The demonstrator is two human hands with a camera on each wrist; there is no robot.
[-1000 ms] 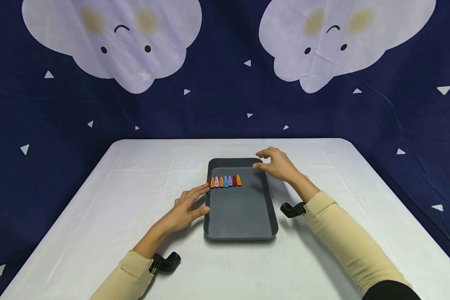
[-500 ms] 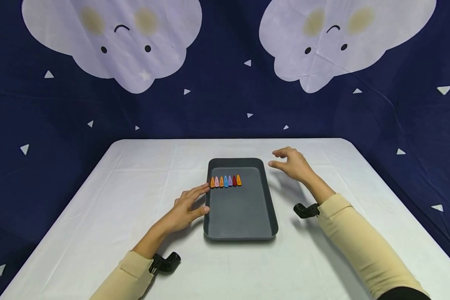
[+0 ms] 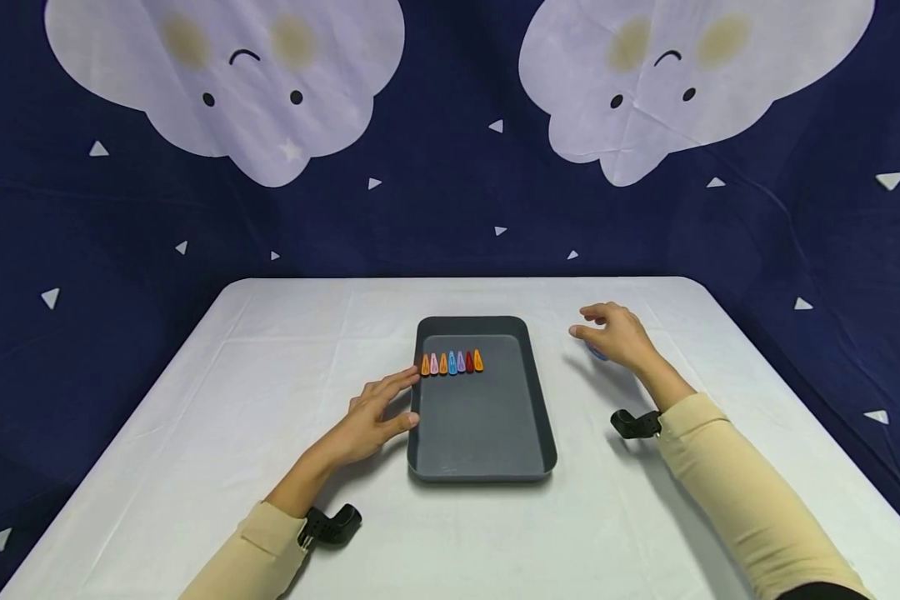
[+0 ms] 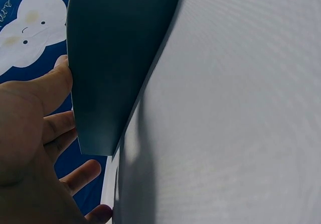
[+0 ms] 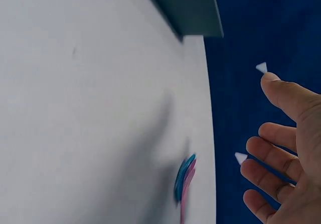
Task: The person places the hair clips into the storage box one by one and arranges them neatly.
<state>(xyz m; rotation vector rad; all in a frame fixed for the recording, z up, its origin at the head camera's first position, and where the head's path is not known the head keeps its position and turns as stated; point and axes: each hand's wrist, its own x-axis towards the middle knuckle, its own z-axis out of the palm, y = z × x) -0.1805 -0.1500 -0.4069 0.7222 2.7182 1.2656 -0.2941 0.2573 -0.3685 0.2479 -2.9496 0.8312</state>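
In the head view, a dark grey tray point(image 3: 487, 425) holds a row of several coloured snap hair clips point(image 3: 452, 363) near its far left: orange, pink, blue, purple and red. My left hand point(image 3: 375, 417) rests its fingertips and thumb against the tray's left side. The left wrist view shows that thumb point(image 4: 55, 81) at the outer wall. To the right of the tray, my right hand point(image 3: 618, 333) hovers with loosely bent fingers and nothing between them. A blue thing point(image 3: 597, 352) is partly hidden under it. In the right wrist view, blurred blue and pink clips point(image 5: 185, 179) lie on the table.
The white-covered table point(image 3: 307, 350) surrounds the tray. Behind it hangs a dark blue cloth point(image 3: 450, 150) printed with clouds and small white triangles. Black wrist cameras point(image 3: 333, 526) stick out from both sleeves.
My right hand has moved right, from over the tray's far right corner to beyond the tray, uncovering that corner. My left hand, the tray and its row of clips stay put.
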